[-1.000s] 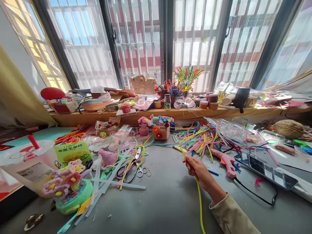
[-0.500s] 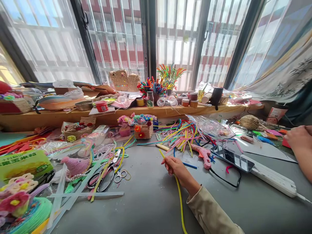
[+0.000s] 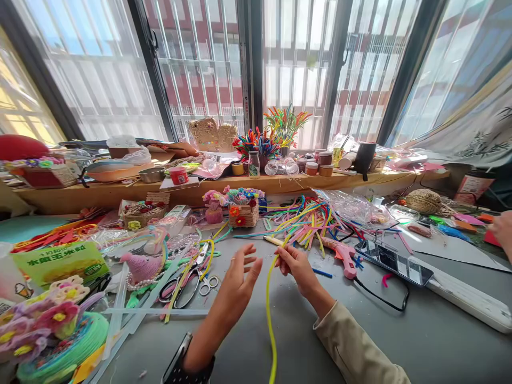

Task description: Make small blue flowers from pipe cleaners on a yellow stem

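Observation:
A long yellow pipe cleaner (image 3: pixel 269 314) hangs from my right hand (image 3: pixel 298 269), which pinches it near its upper end between thumb and fingers. Its lower part curves down past the bottom of the view. My left hand (image 3: pixel 239 282) is raised just left of it, fingers apart, holding nothing and not touching the strand. Left of that hand lie black-handled scissors (image 3: pixel 182 288) and a smaller pair with silver handles (image 3: pixel 208 285). Beyond my right hand is a spread pile of coloured pipe cleaners (image 3: pixel 308 216).
A pink glue gun (image 3: pixel 343 257) with a black cord, a phone (image 3: pixel 394 264) and a white power strip (image 3: pixel 466 301) lie to the right. Another person's hand (image 3: pixel 502 230) is at the right edge. Crocheted flowers (image 3: pixel 56 320) and clear sticks (image 3: pixel 136 309) crowd the left.
My left hand has come into view from below, open. My right hand still pinches the yellow pipe cleaner, whose tail has swung left. The view has turned slightly left.

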The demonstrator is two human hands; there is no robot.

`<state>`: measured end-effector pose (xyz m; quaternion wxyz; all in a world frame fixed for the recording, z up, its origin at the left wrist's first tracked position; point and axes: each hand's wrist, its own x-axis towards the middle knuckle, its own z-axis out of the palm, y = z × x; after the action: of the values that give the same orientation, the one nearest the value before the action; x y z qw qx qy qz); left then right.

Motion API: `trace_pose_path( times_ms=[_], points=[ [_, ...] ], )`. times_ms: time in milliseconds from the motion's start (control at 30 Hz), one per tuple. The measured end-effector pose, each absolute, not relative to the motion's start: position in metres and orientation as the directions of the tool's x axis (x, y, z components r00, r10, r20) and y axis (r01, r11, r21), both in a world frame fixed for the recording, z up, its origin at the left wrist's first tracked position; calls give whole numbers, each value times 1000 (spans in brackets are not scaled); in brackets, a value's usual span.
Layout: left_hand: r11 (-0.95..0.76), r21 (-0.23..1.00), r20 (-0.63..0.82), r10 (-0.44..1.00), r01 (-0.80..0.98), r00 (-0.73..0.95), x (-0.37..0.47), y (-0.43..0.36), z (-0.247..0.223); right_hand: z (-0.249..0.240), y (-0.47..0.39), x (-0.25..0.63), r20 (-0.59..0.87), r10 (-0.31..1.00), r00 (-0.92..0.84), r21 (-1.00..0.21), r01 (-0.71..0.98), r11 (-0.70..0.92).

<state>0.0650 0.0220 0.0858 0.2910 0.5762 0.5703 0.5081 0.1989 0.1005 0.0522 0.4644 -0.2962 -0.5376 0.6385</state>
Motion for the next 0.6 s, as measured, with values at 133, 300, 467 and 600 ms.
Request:
trace_pose_path(
  times_ms=[133, 300, 467, 600],
  points=[
    [-119, 938, 83, 989, 326, 120, 68, 53, 78, 55, 109, 193, 137, 933, -332, -935, -353, 11],
    [-63, 933, 65, 998, 355, 8, 49, 78, 69, 58, 133, 201, 316, 928, -197, -929, 133, 344],
    [-6, 946, 86, 969, 325, -233, 34, 78, 62, 55, 162, 215, 482, 868, -118, -660, 602, 449],
    [29, 898, 124, 941, 439, -316, 31, 79, 57, 48, 177, 212, 497, 851, -169, -514, 732, 446]
  ],
)
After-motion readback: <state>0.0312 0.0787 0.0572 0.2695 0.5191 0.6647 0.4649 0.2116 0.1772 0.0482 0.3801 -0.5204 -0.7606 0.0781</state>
